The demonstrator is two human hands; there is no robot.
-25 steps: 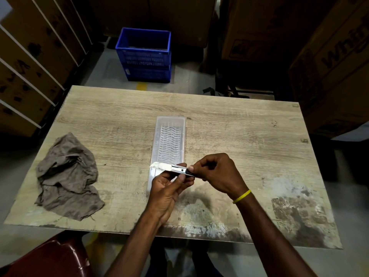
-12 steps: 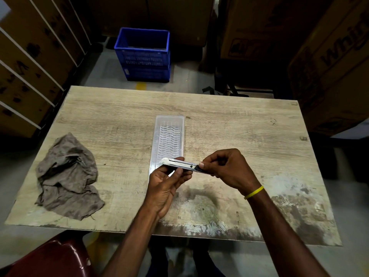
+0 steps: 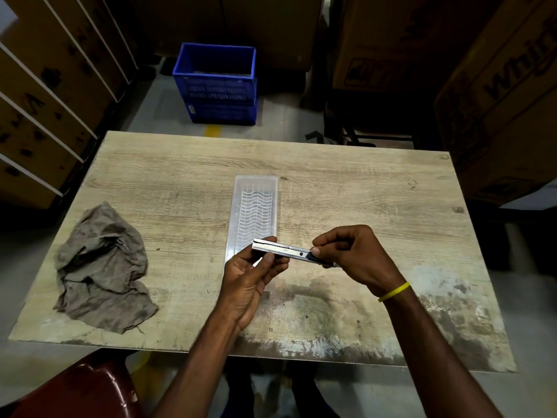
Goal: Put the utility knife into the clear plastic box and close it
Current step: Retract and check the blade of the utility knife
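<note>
Silver utility knife [image 3: 281,250] was held level above the near end of the clear plastic box [image 3: 253,213], left hand [image 3: 250,276] and right hand [image 3: 351,254] both clamped on it.

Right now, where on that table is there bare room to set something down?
The widest bare stretch of the table lies right of the clear plastic box, out to the right edge. A narrower strip lies between the box and the grey rag. It is crowded near the middle front, where the left hand and right hand hold the utility knife.
</note>
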